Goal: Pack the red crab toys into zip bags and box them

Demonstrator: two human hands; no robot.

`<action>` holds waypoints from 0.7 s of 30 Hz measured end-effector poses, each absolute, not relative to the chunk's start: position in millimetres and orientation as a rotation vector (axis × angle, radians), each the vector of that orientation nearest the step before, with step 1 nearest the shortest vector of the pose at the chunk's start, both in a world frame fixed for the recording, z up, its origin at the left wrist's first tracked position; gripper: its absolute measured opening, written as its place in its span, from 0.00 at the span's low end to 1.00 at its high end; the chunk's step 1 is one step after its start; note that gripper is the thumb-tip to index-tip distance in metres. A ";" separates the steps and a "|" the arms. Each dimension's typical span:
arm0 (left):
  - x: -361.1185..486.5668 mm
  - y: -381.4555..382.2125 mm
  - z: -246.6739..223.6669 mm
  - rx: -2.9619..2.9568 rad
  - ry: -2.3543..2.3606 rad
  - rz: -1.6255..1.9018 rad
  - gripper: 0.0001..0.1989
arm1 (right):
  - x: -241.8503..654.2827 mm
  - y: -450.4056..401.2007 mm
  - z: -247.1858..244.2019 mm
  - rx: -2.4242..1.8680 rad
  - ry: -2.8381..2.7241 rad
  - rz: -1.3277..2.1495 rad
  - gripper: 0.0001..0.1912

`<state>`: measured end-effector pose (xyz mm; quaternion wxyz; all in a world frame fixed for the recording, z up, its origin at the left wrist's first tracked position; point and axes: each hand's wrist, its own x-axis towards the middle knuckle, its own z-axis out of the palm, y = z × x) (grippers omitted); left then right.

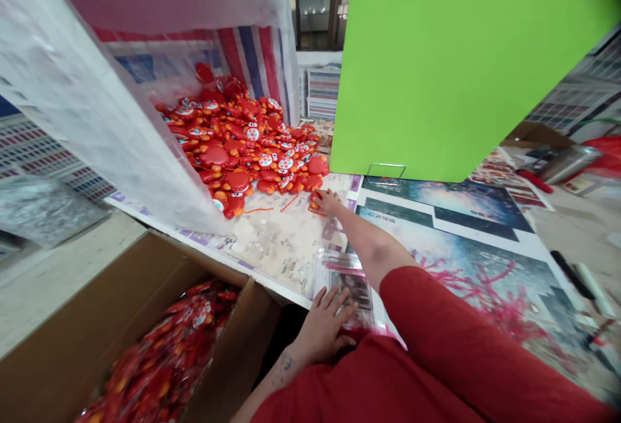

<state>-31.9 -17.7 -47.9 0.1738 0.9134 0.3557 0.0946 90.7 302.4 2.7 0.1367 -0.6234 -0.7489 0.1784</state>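
Observation:
My right hand [330,204] reaches forward to the near right edge of a heap of red plastic crab toys [264,145]. Its fingers are closed on one red crab toy [315,200], which is mostly hidden by them. Orange cords trail from some toys onto the paper-covered table [276,242]. Close to my body, my left hand [326,323] lies with fingers spread on a stack of clear plastic bags [356,290]. Nothing is gripped in it.
A cardboard box [97,293] of bagged red toys [165,358] stands below at left. White sheeting [121,106] walls the heap. A green board [451,67] on a wire stand [385,173] rises at right. Knife-like tools [577,277] lie far right.

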 end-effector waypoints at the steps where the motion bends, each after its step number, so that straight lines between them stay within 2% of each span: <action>1: -31.8 -18.4 -46.7 2.592 1.010 0.272 0.37 | 93.1 296.9 -3.2 -1.835 -2.148 0.537 0.31; 5: -24.6 -19.6 -34.2 2.588 1.066 0.320 0.36 | 116.6 273.9 -16.7 -1.909 -2.057 0.601 0.39; 8: -10.4 -11.9 -23.4 2.596 1.197 0.334 0.21 | 148.0 252.7 -21.8 -1.924 -1.905 0.667 0.46; 11: 7.3 5.1 -18.2 2.595 1.373 0.301 0.11 | 181.1 219.0 -31.3 -1.894 -1.619 0.729 0.41; 13: 17.7 18.0 -17.7 2.580 1.499 0.307 0.11 | 199.1 191.1 -38.8 -1.796 -1.358 0.800 0.36; 16: 28.6 33.2 -18.4 2.554 1.608 0.306 0.12 | 218.8 150.1 -44.5 -1.586 -1.063 0.905 0.36; 21: 36.2 39.6 -19.8 2.580 1.652 0.325 0.11 | 236.0 102.3 -29.7 -1.306 -0.886 0.928 0.30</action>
